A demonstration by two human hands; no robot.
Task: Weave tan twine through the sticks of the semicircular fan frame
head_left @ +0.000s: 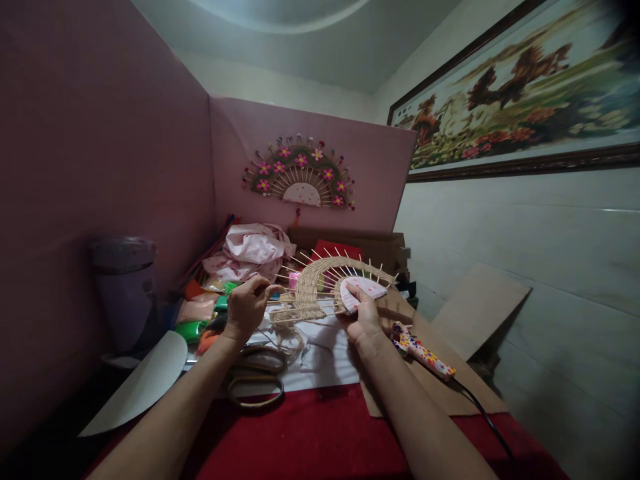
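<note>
A person holds up a fan of thin pale wooden sticks and woven tan twine point(309, 287) above the middle of the table. The twine goes in and out of the sticks and makes a wide curved band. Bare stick tips poke out past it.

The right hand point(364, 320) holds the fan at its inner end, with the thumb on top of a white half-round piece with small pink spots point(373, 287). The left hand point(249, 308) is at the other side, by the stick tips. Its thumb and pointing finger are close together, but one cannot tell if they pinch something thin.

Under the fan, a loose heap of tan twine point(293, 341) lies on white paper point(320, 373). Big scissors with dark loop handles point(256, 377) lie near the left arm. Past that arm are small bags of green and orange stuff point(191, 331) and a crumpled pale pink cloth point(257, 243).

On the right, a flower-patterned glue gun with a black cord point(425, 353) lies on flat brown cardboard point(450, 393). A bright red cloth point(300, 433) covers the table's near side. On the pink wall behind hangs a brown fan with pink flowers point(301, 175).
</note>
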